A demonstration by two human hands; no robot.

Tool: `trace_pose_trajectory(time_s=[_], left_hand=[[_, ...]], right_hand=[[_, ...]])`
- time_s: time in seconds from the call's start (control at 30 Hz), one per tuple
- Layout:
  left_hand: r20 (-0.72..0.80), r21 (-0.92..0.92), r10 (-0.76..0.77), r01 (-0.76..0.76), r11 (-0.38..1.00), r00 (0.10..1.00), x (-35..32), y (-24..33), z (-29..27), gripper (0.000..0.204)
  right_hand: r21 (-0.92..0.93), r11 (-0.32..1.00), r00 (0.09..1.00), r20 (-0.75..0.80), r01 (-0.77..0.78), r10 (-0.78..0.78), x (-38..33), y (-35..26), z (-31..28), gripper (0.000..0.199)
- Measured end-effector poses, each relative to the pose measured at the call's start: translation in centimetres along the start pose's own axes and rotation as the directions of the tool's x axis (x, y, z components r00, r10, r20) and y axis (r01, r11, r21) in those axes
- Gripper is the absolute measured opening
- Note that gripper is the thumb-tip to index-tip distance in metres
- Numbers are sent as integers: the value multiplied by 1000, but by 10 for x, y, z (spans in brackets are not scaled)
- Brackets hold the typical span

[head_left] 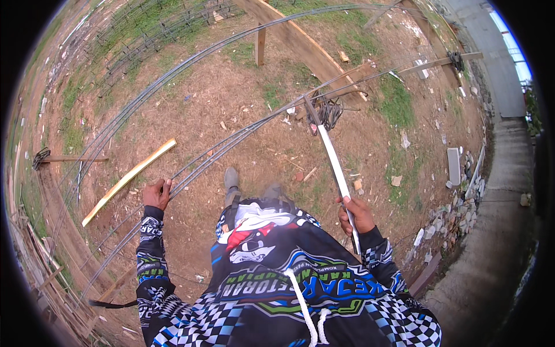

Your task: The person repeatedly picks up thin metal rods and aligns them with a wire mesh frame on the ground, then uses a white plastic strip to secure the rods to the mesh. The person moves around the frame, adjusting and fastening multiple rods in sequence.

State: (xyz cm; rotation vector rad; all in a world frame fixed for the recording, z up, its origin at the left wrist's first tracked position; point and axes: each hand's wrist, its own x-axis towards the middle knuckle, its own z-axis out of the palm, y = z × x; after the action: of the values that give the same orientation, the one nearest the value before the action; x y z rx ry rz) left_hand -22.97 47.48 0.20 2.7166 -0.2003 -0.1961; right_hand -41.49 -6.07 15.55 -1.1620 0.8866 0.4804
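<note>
My left hand [157,194] is closed round thin steel rods [228,141] that run up to the right from beside my forearm. My right hand [356,215] grips the lower part of a long, straight bar [334,156] with a pale, shiny face and a darker edge. The bar's dark upper end [312,110] meets the rods beside a bundle of dark bent metal pieces [330,114]. That bundle hangs at a wooden support, and overlap hides how the bar's end sits on the rods.
More long rods [191,58] arc across the far side. A wooden plank [306,46] on a post stands ahead. A loose pale wood strip [128,182] lies at left. Rubble [442,225] and a concrete strip [491,214] border the right. My shoe [231,177] is on bare soil.
</note>
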Motion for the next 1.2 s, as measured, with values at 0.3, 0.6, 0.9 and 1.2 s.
trace_pose_trajectory(time_s=[0.3,0.6,0.9,1.2], left_hand=[[-47,-20,17,-18,1000,999,3,-8,-2,50],[41,-63,-13,16,998,999,2,54,-25,35],[-185,-124,672,-696,708,717,126,289,83,28],[-16,-295,402,-389,873,915,167,406,75,44]], right_hand=[[-15,999,996,84,43,-41,21,24,-7,36],[-869,478,827,-174,126,-535,14,-14,-94,37],[-236,892,799,-397,386,-451,71,77,-20,26],[-235,899,724,-534,368,-436,75,155,-93,31]])
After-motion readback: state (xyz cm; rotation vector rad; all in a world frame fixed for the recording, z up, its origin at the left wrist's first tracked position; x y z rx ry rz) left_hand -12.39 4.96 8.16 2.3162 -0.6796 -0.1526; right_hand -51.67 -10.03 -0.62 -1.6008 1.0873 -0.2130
